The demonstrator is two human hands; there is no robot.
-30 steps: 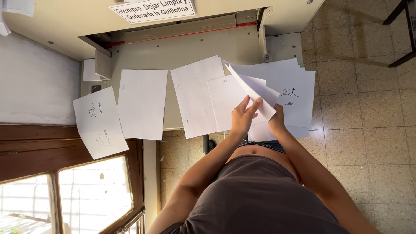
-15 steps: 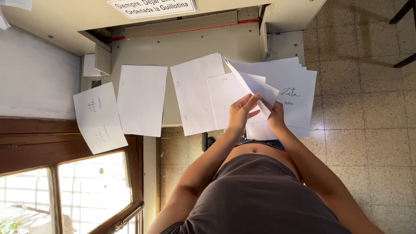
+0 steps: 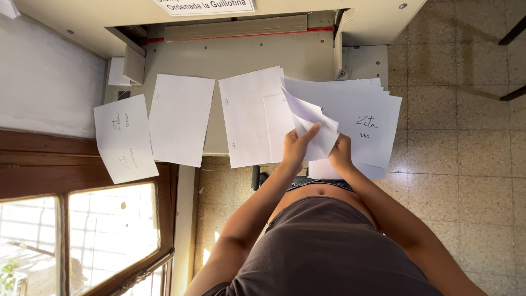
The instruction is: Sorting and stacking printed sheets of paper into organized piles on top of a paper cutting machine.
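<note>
Both of my hands grip a curled white sheet of paper (image 3: pixel 313 121) lifted above a stack of printed sheets (image 3: pixel 361 123) at the right of the cutter table (image 3: pixel 257 57). My left hand (image 3: pixel 297 146) pinches its lower left edge, thumb on top. My right hand (image 3: pixel 339 152) holds it from below at the right. To the left of the stack lie another white sheet pile (image 3: pixel 249 118), a blank sheet (image 3: pixel 181 119), and a printed sheet (image 3: pixel 125 137) hanging over the table edge.
The grey paper cutter has a red line along its blade housing (image 3: pixel 235 30) and a white sign (image 3: pixel 205 5) at the top. A wooden window frame (image 3: pixel 82 181) is at the lower left. Speckled floor tiles (image 3: pixel 466 164) lie to the right.
The view has shifted slightly and my hands have lifted the curled sheet a bit higher off the stack. The other sheets have not moved.
</note>
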